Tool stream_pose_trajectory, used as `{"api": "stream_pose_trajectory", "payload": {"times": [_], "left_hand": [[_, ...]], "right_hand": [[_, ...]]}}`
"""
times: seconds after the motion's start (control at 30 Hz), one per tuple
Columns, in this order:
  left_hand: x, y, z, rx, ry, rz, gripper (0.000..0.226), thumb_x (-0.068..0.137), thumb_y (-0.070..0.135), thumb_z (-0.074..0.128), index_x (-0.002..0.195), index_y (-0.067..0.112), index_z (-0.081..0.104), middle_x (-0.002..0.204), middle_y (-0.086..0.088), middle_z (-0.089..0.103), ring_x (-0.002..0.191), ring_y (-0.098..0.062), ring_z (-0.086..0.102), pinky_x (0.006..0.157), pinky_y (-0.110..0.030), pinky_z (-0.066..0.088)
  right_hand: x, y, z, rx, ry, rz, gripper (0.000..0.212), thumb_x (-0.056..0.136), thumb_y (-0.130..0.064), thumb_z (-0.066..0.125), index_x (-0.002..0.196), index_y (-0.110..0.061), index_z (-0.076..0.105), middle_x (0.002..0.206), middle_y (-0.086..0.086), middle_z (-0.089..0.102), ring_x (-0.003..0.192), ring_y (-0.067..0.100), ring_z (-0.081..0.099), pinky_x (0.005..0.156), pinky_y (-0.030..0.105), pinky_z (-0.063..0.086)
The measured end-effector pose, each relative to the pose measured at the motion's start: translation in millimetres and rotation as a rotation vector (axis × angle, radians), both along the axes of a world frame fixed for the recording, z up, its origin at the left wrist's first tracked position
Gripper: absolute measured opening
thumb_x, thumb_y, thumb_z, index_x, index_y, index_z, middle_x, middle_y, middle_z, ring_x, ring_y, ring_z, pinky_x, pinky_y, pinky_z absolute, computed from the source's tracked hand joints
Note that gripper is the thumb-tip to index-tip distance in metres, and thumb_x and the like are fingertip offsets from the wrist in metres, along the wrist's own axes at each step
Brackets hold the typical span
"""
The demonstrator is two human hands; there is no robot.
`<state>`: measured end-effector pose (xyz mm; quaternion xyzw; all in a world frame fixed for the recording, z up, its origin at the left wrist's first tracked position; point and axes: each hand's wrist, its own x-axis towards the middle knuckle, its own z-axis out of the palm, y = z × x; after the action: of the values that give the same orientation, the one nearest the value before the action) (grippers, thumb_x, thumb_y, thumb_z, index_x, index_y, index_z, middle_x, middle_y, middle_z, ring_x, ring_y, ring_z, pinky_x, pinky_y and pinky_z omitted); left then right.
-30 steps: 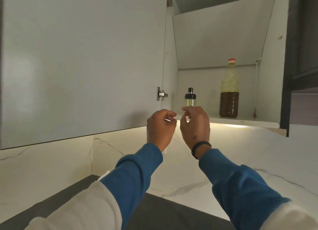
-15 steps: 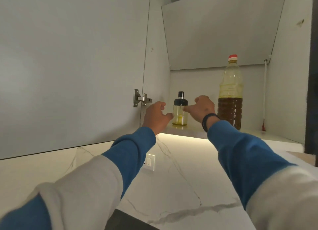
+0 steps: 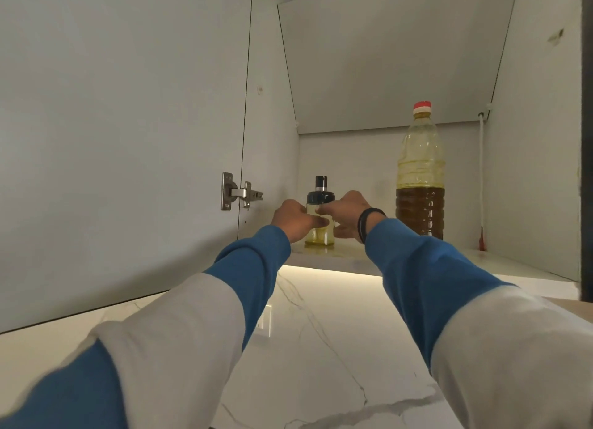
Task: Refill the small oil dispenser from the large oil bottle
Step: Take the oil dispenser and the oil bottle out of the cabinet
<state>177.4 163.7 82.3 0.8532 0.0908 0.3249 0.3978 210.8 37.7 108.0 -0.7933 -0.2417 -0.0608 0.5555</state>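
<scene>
The cabinet door (image 3: 122, 133) stood swung open on our left, its steel hinge (image 3: 239, 191) showing at the inner edge, and the marble-veined wall (image 3: 321, 348) ran pale beneath, lit from under the cabinet. Inside, the shelf (image 3: 346, 257) carried two things, well apart from each other. The large oil bottle (image 3: 420, 178) stood upright toward the right, red cap on, lower part dark amber and upper part pale yellow. The small oil dispenser (image 3: 320, 216) stood upright toward the left, near the shelf's front edge, clear body with a little yellow oil at the bottom and a dark cap and spout on top. We had both arms up, blue sleeves over grey. Our left hand (image 3: 293, 218) was curled against the dispenser's left side, fingers partly closed around the glass. Our right hand (image 3: 345, 213), a black band on the wrist, met it from the right, fingertips touching the body just below the cap. The dispenser's base rested on the shelf. We could not tell how firm either grip was.
</scene>
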Motion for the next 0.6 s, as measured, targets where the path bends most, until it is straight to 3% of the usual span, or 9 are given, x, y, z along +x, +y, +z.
{"api": "stream_pose_trajectory", "payload": {"times": [0.13,0.23,0.37,0.43,0.53,0.6], "left_hand": [[-7,1,-4,0.022,-0.085,0.044,0.045,0.074,0.042,0.084,0.063,0.019,0.048,0.080,-0.009,0.058,0.074,-0.021,0.056,0.071,-0.034,0.044],[-24,-4,-7,0.006,-0.141,0.035,0.050,0.063,0.049,0.088,0.076,0.005,0.069,0.076,-0.009,0.060,0.067,-0.021,0.057,0.063,-0.033,0.047],[-60,-23,-17,0.009,-0.269,0.081,0.062,0.041,0.071,0.071,0.078,0.024,0.056,0.078,0.002,0.054,0.069,-0.018,0.049,0.071,-0.038,0.050],[-81,-33,-25,-0.005,-0.342,0.099,0.059,0.050,0.069,0.074,0.086,0.025,0.061,0.083,0.003,0.062,0.074,-0.018,0.057,0.082,-0.044,0.056],[-110,-47,-38,-0.016,-0.440,0.142,0.065,0.068,0.055,0.084,0.119,0.017,0.069,0.102,0.004,0.071,0.089,-0.012,0.064,0.069,-0.024,0.049],[-131,-57,-47,-0.024,-0.517,0.160,0.062,0.070,0.052,0.084,0.119,0.018,0.070,0.101,0.007,0.071,0.089,-0.008,0.064,0.066,-0.019,0.045]], "right_hand": [[-1,0,-3,-0.013,-0.044,-0.032,0.036,0.081,-0.011,0.074,0.113,-0.001,0.061,0.089,0.011,0.058,0.086,0.027,0.062,0.083,0.037,0.058],[-11,-6,-6,0.001,-0.087,-0.045,0.034,0.079,-0.014,0.075,0.109,0.000,0.064,0.086,0.011,0.059,0.080,0.027,0.062,0.083,0.041,0.060],[-40,-22,-12,0.042,-0.104,0.031,0.029,0.085,-0.020,0.075,0.106,-0.002,0.066,0.098,0.014,0.068,0.086,0.027,0.068,0.077,0.043,0.062],[-59,-32,-17,0.086,-0.122,0.074,0.028,0.085,-0.023,0.076,0.104,-0.003,0.068,0.098,0.013,0.070,0.085,0.025,0.070,0.072,0.041,0.063],[-91,-47,-27,0.143,-0.183,0.117,0.028,0.085,-0.026,0.077,0.102,-0.005,0.069,0.096,0.012,0.072,0.087,0.024,0.071,0.069,0.039,0.063],[-112,-58,-36,0.160,-0.223,0.144,0.030,0.085,-0.027,0.076,0.105,-0.006,0.069,0.098,0.011,0.072,0.088,0.023,0.071,0.070,0.040,0.063]]}}
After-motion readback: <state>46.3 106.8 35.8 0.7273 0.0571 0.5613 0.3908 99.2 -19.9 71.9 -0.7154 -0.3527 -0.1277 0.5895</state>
